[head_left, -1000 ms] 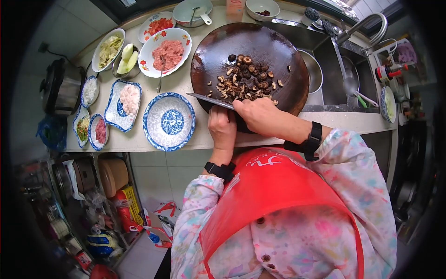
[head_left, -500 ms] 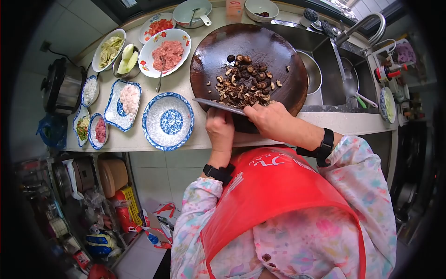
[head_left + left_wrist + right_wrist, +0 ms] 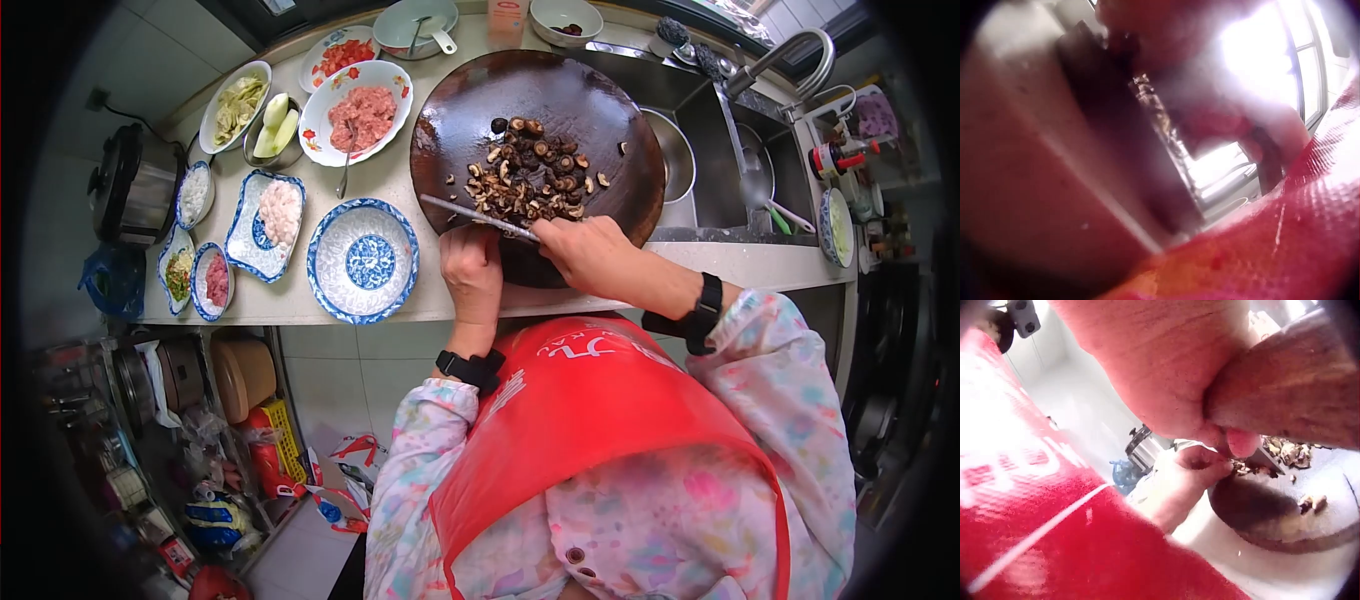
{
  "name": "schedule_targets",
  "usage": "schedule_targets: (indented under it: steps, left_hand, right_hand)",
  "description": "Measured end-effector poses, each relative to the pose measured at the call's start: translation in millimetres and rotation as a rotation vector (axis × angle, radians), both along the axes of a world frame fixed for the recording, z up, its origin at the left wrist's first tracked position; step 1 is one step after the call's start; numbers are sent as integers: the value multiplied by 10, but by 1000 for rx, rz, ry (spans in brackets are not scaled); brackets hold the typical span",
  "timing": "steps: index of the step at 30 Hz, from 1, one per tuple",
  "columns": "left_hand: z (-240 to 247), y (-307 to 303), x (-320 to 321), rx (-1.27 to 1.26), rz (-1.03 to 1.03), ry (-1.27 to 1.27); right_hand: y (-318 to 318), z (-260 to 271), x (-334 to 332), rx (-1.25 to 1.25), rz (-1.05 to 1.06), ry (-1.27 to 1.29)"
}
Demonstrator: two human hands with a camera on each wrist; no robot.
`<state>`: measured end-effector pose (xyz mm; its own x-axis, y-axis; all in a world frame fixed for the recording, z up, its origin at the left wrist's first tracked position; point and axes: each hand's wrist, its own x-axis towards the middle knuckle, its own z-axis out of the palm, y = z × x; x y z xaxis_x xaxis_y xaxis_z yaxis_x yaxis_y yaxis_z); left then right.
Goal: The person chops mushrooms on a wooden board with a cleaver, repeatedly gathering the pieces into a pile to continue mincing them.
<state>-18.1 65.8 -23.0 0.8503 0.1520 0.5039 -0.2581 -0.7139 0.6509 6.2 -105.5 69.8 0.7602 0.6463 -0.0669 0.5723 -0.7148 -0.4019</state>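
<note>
My right hand grips a kitchen knife by its thick wooden handle. The knife's blade slants across the near left part of a round dark wooden chopping board. Just in front of the blade, at the board's near edge, my left hand has its fingers curled. In the right wrist view its fingertips pinch a dark piece of mushroom beside the blade. Sliced and whole brown mushrooms lie heaped mid-board, beyond the knife. The left wrist view is blurred and mostly filled by skin and apron.
Left of the board stands a blue-and-white bowl with nothing in it. Beyond are a bowl of minced meat, a dish of pale pieces and several smaller dishes. A steel sink adjoins the board's right side.
The knife and right hand have shifted to the right, and the blade's tip has risen and tilted compared with half a second ago. The left hand stays at almost the same spot.
</note>
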Motion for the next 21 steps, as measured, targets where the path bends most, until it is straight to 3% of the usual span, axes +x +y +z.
schedule_targets:
  steps: [6,12,14,21]
  left_hand:
    - [-12,3,-5,37,-9,-83]
    - [-93,55,-61,81,-45,-25]
    - [-16,39,-58,30,-39,-71]
    - [-65,36,-8,-16,-18,-38]
  right_hand:
    - [35,155,76,-237,123,108]
    - [126,-167,117,4,66,-62]
    - [63,-69,96,-6,-8,-2]
    - [20,126,15,-203,95,66]
